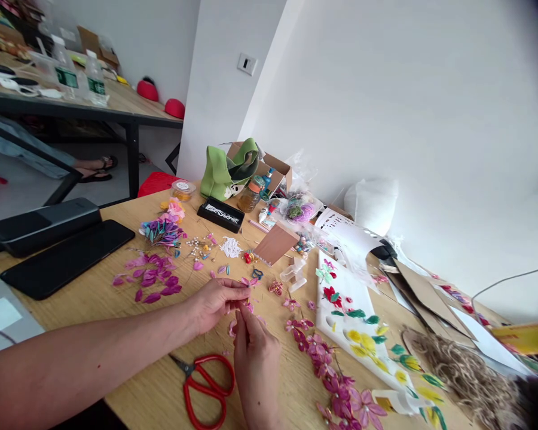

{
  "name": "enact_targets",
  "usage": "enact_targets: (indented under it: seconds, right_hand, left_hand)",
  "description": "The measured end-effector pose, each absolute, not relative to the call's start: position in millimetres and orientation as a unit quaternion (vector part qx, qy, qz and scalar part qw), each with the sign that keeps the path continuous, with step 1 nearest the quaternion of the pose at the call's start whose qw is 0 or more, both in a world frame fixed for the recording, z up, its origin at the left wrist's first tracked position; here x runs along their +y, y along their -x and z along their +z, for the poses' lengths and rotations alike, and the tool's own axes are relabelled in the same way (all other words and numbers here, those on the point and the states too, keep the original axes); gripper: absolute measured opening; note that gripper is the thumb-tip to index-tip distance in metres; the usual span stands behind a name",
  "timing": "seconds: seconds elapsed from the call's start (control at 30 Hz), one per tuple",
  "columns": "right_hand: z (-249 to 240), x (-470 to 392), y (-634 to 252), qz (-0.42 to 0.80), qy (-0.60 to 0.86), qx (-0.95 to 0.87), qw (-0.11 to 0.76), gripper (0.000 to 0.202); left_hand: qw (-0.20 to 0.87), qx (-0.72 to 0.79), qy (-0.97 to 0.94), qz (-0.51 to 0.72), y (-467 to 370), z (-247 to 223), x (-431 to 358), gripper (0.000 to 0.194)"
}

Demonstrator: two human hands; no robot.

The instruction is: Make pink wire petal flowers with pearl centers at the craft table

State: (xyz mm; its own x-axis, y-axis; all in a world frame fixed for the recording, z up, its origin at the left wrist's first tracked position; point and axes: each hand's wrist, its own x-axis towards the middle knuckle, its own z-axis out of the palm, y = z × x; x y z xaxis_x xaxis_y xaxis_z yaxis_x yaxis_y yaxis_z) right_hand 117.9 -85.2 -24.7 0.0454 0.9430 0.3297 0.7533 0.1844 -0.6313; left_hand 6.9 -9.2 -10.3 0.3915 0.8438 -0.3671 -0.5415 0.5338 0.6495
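My left hand [217, 303] pinches a small pink artificial flower [250, 282] between thumb and fingertips, above the middle of the table. Close against it, my right hand [259, 358] has its thumb and forefinger pressed together at the lower part of the same flower, where a bit of yellow shows. The fingers hide most of the stem. Red-handled scissors [208, 385] lie just below my left wrist, partly open. Loose magenta petals [155, 278] are spread left of my hands. A branch of finished pink flowers [325, 358] lies to the right.
Phone [67, 257] and black device [42, 224] lie at left. Behind are a black tray [220, 215], a green bag [228, 170] and a jar [251, 194]. A white foam board [345, 310] holds flowers at right, beside tangled twine [464, 370]. A person's leg shows under another table [130, 113].
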Motion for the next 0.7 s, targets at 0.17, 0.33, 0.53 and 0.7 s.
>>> enact_targets:
  seconds: [0.17,0.33,0.53,0.7]
  right_hand:
    - [-21.0,-79.1,-125.9,0.192,0.637,-0.626,0.406,0.027]
    - [-10.2,-75.4,-132.4,0.255,0.66,-0.555,0.437,0.033]
    - [-3.6,-77.1,-132.1,0.284,0.658,-0.527,0.456,0.035]
    - [-2.1,-77.6,-130.4,0.308,0.646,-0.521,0.464,0.035]
  left_hand:
    - [0.822,0.343,-0.202,0.407,-5.0,-8.1,-7.2,0.019]
    - [0.825,0.362,-0.213,0.378,-3.5,-8.0,-7.5,0.024]
    - [0.807,0.386,-0.252,0.369,-2.7,-8.7,-7.7,0.037]
    - [0.784,0.401,-0.276,0.385,-2.8,-8.2,-8.7,0.041]
